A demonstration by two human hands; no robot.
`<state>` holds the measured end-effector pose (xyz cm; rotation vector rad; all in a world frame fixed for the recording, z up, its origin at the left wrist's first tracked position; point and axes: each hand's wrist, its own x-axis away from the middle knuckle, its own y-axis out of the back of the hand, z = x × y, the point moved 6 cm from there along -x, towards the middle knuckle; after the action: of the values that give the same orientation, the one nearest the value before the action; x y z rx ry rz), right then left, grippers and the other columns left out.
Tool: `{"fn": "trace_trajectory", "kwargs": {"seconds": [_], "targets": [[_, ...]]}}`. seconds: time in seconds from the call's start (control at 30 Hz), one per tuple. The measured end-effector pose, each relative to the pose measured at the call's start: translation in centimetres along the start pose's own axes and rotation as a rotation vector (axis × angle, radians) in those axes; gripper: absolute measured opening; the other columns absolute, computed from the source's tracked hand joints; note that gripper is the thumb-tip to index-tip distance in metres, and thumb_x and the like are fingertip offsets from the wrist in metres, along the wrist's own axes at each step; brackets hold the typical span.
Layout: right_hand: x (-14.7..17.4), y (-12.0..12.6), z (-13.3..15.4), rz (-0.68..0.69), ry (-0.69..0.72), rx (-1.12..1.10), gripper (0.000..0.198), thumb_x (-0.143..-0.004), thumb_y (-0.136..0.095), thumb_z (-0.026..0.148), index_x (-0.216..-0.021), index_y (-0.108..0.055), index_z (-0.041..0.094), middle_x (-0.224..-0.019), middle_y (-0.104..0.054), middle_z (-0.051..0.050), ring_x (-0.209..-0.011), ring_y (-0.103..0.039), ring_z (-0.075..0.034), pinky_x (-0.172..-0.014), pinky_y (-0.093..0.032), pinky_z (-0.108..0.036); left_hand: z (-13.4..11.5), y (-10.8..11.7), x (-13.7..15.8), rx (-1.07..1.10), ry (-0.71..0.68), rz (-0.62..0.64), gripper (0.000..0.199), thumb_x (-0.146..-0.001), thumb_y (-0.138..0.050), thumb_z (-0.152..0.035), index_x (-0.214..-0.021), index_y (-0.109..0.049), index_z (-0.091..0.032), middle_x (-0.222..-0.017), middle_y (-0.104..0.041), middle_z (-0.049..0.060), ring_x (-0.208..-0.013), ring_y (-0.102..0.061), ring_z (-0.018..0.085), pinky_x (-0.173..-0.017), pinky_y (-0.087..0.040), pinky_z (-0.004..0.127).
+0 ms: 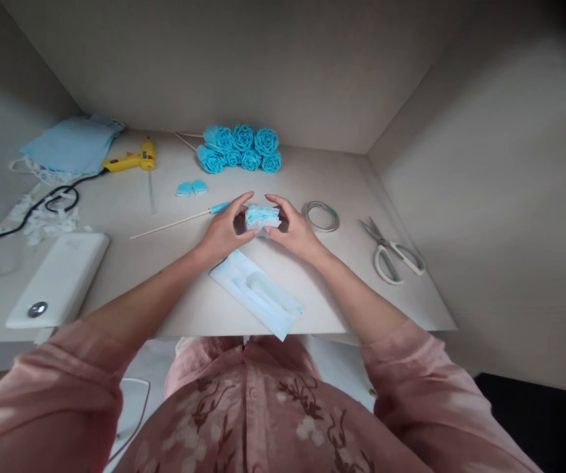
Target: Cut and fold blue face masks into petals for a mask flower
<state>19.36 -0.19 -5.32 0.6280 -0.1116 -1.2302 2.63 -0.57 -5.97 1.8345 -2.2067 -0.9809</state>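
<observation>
Between my two hands is a small stack of cut blue and white face mask pieces [261, 217]. My left hand [226, 226] curves round its left side, thumb against the lower front edge and index finger raised. My right hand [295, 226] cups the right side in the same way, its thumb also at the front. The remaining fingers are partly hidden behind the stack. A thin wooden stick with a blue-wrapped end [174, 221] lies beside my left hand. Nearer to me, a flattened blue face mask [258, 289] rests at a slant on the table.
Blue rose flowers [242, 148] lie at the back. On the left are a pile of masks [70, 148], a yellow glue gun [135, 157], white scraps [48, 217] and a white power bank [60, 279]. Two blue pieces [191, 188], a tape roll [322, 217] and scissors [391, 253] lie around.
</observation>
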Motion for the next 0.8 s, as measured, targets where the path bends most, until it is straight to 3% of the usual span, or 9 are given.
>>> {"fn": "trace_trajectory", "kwargs": {"seconds": [0.1,0.2,0.27,0.37,0.47,0.6,0.8], "targets": [[0.1,-0.2,0.3,-0.020,-0.018,0.080,0.062,-0.077,-0.062,0.021,-0.139,-0.051,0.023,-0.133,-0.065,-0.008,-0.105,-0.065,-0.023,-0.098,-0.051,-0.040,-0.6,0.2,0.1,-0.029,-0.004,-0.013,0.068,-0.077,-0.070,-0.029,-0.142,-0.052,-0.017,-0.127,-0.067,0.011,-0.112,-0.064,0.024,-0.098,-0.051,0.035],[0.3,-0.1,1.1,-0.050,0.016,0.105,0.056,-0.078,-0.058,0.019,-0.134,-0.056,0.024,-0.131,-0.067,-0.007,-0.107,-0.065,-0.022,-0.100,-0.050,-0.038,-1.8,0.6,0.2,-0.092,-0.068,-0.041,0.035,-0.083,-0.064,-0.028,-0.115,-0.069,-0.016,-0.102,-0.072,0.008,-0.094,-0.066,0.022,-0.089,-0.052,0.035],[0.4,0.1,1.5,-0.082,0.045,0.105,0.053,-0.081,-0.058,0.022,-0.133,-0.057,0.024,-0.131,-0.067,-0.006,-0.110,-0.064,-0.022,-0.104,-0.048,-0.038,-2.5,1.0,0.2,-0.128,-0.133,-0.085,0.020,-0.085,-0.061,-0.026,-0.099,-0.072,-0.018,-0.095,-0.071,0.006,-0.093,-0.065,0.021,-0.089,-0.051,0.035],[0.4,0.0,1.1,-0.066,0.043,0.113,0.057,-0.080,-0.060,0.023,-0.137,-0.055,0.023,-0.132,-0.067,-0.007,-0.111,-0.065,-0.022,-0.104,-0.048,-0.038,-2.4,1.1,0.2,-0.141,-0.165,-0.097,0.019,-0.084,-0.063,-0.025,-0.100,-0.071,-0.019,-0.103,-0.071,0.007,-0.101,-0.064,0.022,-0.093,-0.049,0.036],[0.2,-0.6,-0.1,-0.007,0.005,0.130,0.066,-0.076,-0.063,0.021,-0.141,-0.052,0.020,-0.131,-0.067,-0.009,-0.106,-0.066,-0.023,-0.099,-0.051,-0.039,-1.5,0.5,0.0,-0.146,-0.109,-0.037,0.030,-0.080,-0.068,-0.027,-0.108,-0.068,-0.016,-0.104,-0.070,0.008,-0.099,-0.064,0.024,-0.089,-0.049,0.037],[0.1,-0.7,-0.8,-0.026,0.011,0.150,0.066,-0.076,-0.064,0.021,-0.142,-0.054,0.022,-0.124,-0.070,-0.008,-0.093,-0.068,-0.021,-0.091,-0.054,-0.039,-0.9,0.0,-0.1,-0.126,-0.025,0.003,0.036,-0.079,-0.068,-0.028,-0.113,-0.065,-0.017,-0.104,-0.071,0.007,-0.093,-0.064,0.022,-0.082,-0.048,0.033],[0.5,0.2,0.4,-0.141,0.142,0.129,0.057,-0.078,-0.062,0.017,-0.134,-0.061,0.025,-0.122,-0.072,-0.005,-0.107,-0.068,-0.022,-0.099,-0.053,-0.038,-1.7,0.6,0.3,-0.063,-0.060,-0.057,0.015,-0.077,-0.067,-0.021,-0.090,-0.062,-0.018,-0.085,-0.066,0.002,-0.078,-0.060,0.017,-0.072,-0.044,0.028]]}}
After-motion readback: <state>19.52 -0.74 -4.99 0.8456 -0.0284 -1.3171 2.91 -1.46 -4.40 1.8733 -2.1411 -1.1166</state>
